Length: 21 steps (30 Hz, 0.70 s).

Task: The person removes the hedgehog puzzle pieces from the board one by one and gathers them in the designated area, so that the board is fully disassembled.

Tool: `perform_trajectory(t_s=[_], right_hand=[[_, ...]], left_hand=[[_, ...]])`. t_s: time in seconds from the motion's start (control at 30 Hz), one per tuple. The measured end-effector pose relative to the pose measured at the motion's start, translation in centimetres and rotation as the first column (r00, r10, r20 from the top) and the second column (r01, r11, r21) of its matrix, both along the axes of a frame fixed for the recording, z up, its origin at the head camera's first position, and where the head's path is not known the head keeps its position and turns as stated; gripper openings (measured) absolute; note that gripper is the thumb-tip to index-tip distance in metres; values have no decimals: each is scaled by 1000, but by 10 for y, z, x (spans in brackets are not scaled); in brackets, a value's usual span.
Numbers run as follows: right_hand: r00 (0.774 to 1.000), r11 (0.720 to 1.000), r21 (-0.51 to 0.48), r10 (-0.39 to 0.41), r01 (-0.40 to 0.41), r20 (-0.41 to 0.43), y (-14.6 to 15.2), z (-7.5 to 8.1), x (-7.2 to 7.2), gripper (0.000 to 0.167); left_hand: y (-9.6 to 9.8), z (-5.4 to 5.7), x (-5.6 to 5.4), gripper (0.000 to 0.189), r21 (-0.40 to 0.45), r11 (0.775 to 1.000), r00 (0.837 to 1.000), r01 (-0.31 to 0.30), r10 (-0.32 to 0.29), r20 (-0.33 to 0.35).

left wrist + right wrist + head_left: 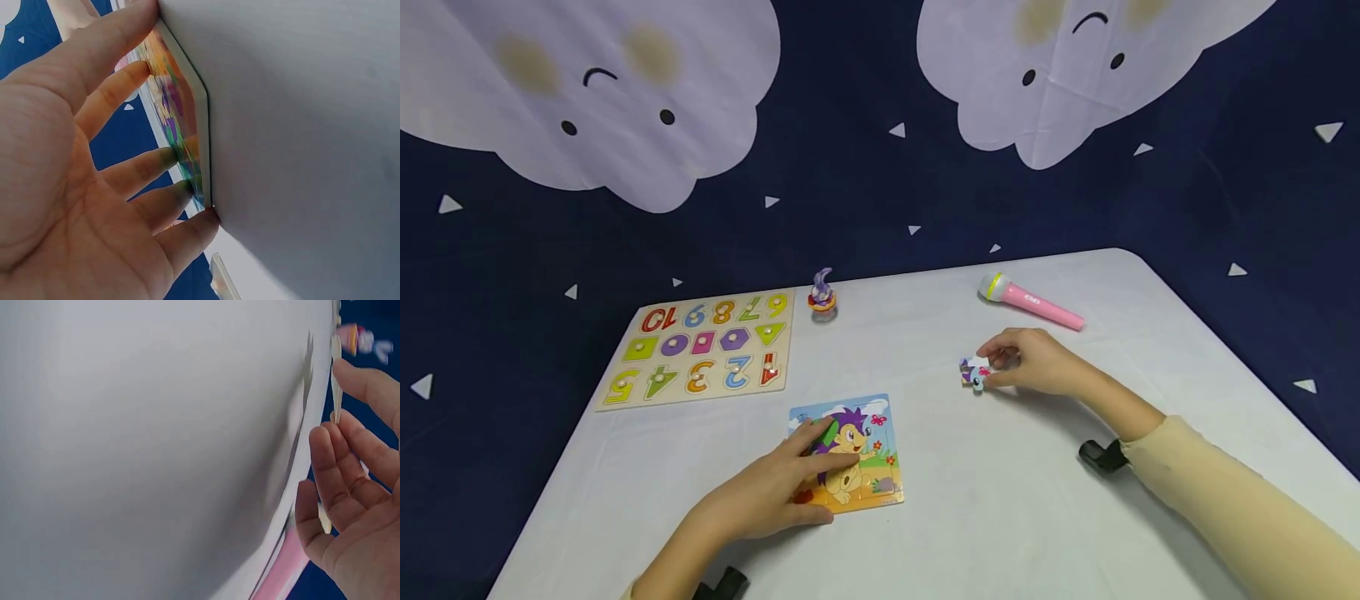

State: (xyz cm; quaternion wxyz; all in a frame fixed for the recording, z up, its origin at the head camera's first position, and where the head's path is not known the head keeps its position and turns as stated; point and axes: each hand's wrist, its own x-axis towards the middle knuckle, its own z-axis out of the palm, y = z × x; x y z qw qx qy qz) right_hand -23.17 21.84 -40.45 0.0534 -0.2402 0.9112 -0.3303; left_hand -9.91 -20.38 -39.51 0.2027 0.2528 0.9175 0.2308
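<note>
Right hand pinches thin piece.

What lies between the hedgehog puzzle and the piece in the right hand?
The head view shows only bare white tabletop between the hedgehog puzzle and that piece.

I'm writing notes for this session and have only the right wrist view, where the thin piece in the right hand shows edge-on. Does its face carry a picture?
Observer: Yes, the head view shows a coloured print on the face of the piece.
Operator: What is the left hand touching?
Observer: Its fingers rest on a square hedgehog puzzle.
Operator: And what lies beyond that puzzle, off to the left?
Observer: A number board, with a row of shapes between its two rows of numbers.
</note>
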Motion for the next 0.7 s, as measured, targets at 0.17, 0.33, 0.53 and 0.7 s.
perform_trajectory(t_s=[0.17,0.33,0.53,0.7], right_hand=[[999,999,7,-35,35,6,31,2,-4,41],[995,997,-29,-62,65,75,54,2,-9,44],[988,996,-57,-63,72,142,74,-2,-12,43],[992,998,2,-57,57,115,83,-2,-13,42]], left_hand=[[1,1,1,63,-7,1000,1000,-12,12,-4],[0,0,1,63,-13,1000,1000,-19,19,-11],[0,0,0,64,-17,1000,1000,-16,16,-17],[-1,-2,0,64,-15,1000,1000,-11,11,-29]])
